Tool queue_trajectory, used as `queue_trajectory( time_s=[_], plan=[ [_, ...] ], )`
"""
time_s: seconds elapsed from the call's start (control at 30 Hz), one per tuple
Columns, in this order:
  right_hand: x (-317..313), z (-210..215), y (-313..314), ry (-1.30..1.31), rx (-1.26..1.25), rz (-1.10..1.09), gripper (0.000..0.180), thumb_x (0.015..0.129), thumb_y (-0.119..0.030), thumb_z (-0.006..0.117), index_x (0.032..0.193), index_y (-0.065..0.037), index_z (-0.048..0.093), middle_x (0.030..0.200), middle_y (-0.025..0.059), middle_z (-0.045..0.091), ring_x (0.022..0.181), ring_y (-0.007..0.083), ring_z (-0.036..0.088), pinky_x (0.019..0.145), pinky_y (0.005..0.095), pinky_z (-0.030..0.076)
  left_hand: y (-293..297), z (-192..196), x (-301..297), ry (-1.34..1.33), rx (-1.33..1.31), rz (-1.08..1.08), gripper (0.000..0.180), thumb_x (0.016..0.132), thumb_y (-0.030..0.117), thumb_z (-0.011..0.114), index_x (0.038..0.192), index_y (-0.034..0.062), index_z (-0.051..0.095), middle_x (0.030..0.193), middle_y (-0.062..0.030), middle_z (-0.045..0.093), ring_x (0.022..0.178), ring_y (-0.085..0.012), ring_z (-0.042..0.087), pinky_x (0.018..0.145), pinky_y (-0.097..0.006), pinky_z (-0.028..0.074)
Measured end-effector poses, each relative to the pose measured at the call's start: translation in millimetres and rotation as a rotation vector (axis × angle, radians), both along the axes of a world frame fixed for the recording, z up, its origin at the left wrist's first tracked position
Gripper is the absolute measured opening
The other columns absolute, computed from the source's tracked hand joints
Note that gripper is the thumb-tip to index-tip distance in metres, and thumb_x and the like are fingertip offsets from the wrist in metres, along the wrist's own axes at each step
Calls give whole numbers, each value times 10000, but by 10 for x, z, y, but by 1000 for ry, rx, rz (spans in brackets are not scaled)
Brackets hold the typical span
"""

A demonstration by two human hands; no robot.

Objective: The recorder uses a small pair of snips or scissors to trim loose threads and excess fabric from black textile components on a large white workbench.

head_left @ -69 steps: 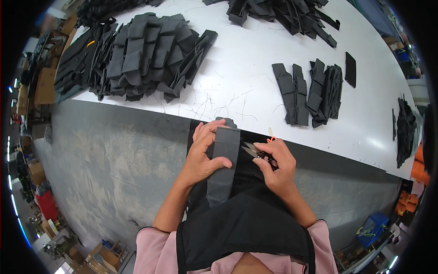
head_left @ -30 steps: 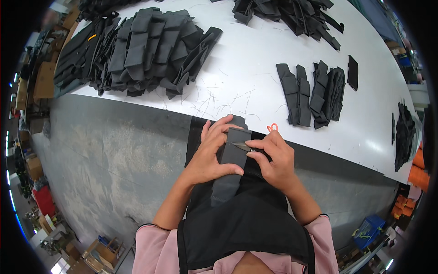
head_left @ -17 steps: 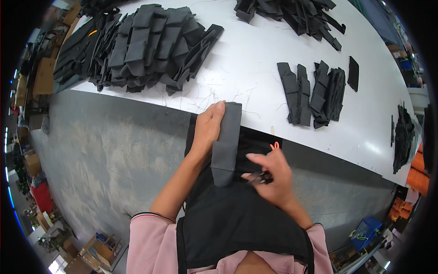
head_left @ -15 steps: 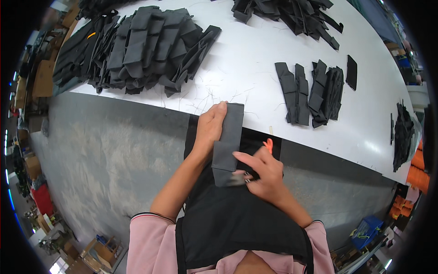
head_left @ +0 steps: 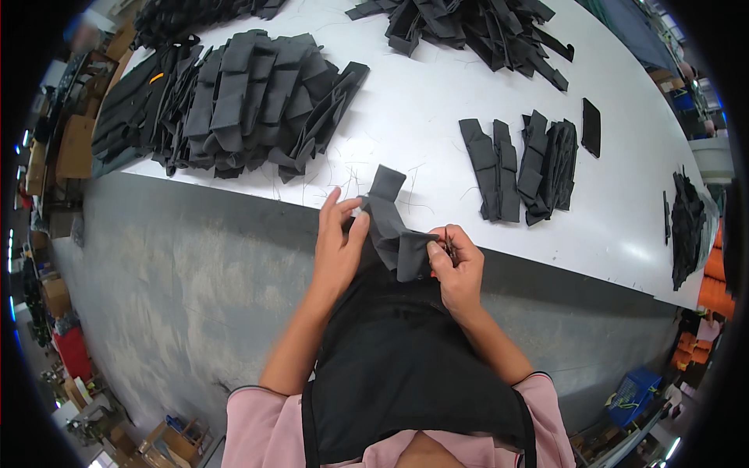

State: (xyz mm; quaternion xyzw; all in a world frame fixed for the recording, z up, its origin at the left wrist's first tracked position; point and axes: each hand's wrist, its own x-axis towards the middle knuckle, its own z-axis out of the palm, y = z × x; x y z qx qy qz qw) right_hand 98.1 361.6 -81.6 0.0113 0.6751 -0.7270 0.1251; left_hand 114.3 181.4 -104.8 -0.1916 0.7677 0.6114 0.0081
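Observation:
A dark grey folded fabric strip (head_left: 384, 226) is held bent and tilted in front of my apron, its upper end over the table edge. My left hand (head_left: 339, 246) has thumb and index fingertip close together at the strip's left edge; the other fingers are raised. My right hand (head_left: 459, 269) pinches the strip's lower right corner between thumb and fingers. Small metal thread snips (head_left: 449, 243) are tucked in that same hand, mostly hidden by the fingers, with a bit of orange showing below.
On the white table (head_left: 421, 101) lie a big pile of similar strips (head_left: 250, 101) at left, another pile (head_left: 476, 31) at the back, and a few strips (head_left: 519, 168) at right. Beyond these are a black phone-like slab (head_left: 591, 127) and a dark bundle (head_left: 686, 230). Loose threads lie near the table edge.
The strip has gone from hanging straight to bent, and lies farther up and right at its lower end. My right hand has moved up to its corner; my left hand has shifted lower and left.

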Motion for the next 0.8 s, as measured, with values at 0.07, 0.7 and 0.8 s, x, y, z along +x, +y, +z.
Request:
queue_trajectory(
  time_s=[0.07, 0.7, 0.8],
  plan=[
    [-9, -30, -20, -21, 13, 4, 52, 818, -2, 583, 870, 3, 578, 692, -41, 496, 577, 4, 360, 517, 173, 296, 86, 267, 89, 69, 220, -21, 412, 873, 256, 581, 1238, 83, 501, 1425, -147, 295, 1211, -291, 437, 930, -367, 416],
    [-79, 309, 45, 798, 739, 97, 268, 674, -80, 731, 921, -60, 630, 756, 43, 540, 580, 199, 536, 510, 286, 423, 191, 388, 87, -81, 554, 42, 109, 867, 88, 604, 942, 8, 595, 815, 18, 583, 743, -33, 505, 656, -191, 417],
    [-75, 325, 28, 885, 842, 128, 253, 672, -39, 724, 910, -46, 641, 718, 57, 540, 569, 205, 527, 509, 289, 412, 194, 410, 95, -110, 567, 32, 111, 860, 85, 607, 939, 9, 592, 812, 20, 583, 742, -30, 503, 662, -187, 415]
  ],
)
